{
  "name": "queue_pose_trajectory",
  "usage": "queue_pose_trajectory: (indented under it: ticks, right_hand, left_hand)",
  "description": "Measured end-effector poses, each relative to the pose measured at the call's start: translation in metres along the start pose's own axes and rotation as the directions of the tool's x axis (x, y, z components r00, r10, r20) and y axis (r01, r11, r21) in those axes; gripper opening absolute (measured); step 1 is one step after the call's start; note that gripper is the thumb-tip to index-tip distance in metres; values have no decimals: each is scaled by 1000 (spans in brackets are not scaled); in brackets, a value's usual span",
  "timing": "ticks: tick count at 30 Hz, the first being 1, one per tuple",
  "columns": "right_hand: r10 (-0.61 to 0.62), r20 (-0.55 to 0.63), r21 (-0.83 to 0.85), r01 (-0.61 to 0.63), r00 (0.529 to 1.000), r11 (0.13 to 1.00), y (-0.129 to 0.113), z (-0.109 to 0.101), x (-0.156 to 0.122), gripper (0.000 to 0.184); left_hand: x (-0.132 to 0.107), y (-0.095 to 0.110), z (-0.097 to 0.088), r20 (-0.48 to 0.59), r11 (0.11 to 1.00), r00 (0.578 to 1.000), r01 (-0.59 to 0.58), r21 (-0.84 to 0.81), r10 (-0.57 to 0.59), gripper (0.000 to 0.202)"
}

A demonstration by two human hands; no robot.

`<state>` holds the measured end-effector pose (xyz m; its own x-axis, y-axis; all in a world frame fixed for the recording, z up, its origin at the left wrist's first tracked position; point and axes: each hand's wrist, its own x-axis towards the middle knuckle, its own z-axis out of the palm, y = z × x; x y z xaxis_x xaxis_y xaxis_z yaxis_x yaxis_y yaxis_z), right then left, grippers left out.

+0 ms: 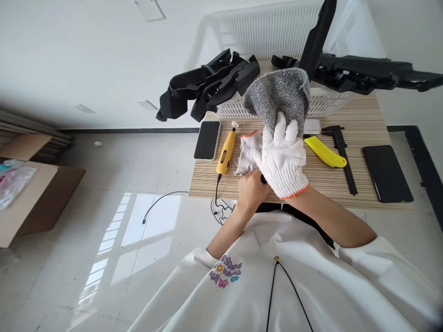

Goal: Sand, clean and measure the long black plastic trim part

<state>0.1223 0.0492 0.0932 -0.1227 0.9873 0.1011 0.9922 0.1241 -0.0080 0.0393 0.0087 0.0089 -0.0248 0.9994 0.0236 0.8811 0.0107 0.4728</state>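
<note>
My right hand (284, 157) wears a white knitted glove with an orange cuff edge. Its fingers grip the lower edge of a fuzzy grey cloth (282, 94), which stands up above them. My bare left hand (252, 188) is closed just below and left of the gloved one. Something small and black shows by its fingers; the rest of it is hidden. A second white glove (249, 152) lies crumpled on the table behind my left hand. Beside it is a yellow rotary tool (226, 153) with a pale polishing tip and a black cord.
A white plastic basket (228, 108) stands at the back, with black moulded parts (207, 85) sticking out. On the table (204, 184) lie a phone (207, 140), a yellow utility knife (325, 152), black calipers (345, 159) and a dark phone (387, 174). A cardboard box (38, 193) sits left.
</note>
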Motion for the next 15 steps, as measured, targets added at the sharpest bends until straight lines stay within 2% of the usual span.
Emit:
queue_pose_trajectory:
  ticks: [5, 8, 13, 15]
  right_hand:
    - [81, 65, 10, -82, 995, 997, -12, -18, -9, 54]
    - [71, 55, 25, -72, 996, 997, -11, -23, -12, 50]
    - [-19, -45, 76, 22, 999, 997, 4, -14, -15, 52]
    - [-33, -89, 91, 42, 995, 995, 12, -2, -16, 50]
  left_hand:
    - [-1, -2, -1, 30, 1000, 999, -29, 11, 28, 33]
    - [-2, -2, -1, 31, 999, 999, -30, 20, 30, 36]
    - [-5, -5, -1, -27, 1000, 1000, 1, 9, -1, 25]
    - [-8, -7, -3, -28, 998, 998, -56, -24, 56, 19]
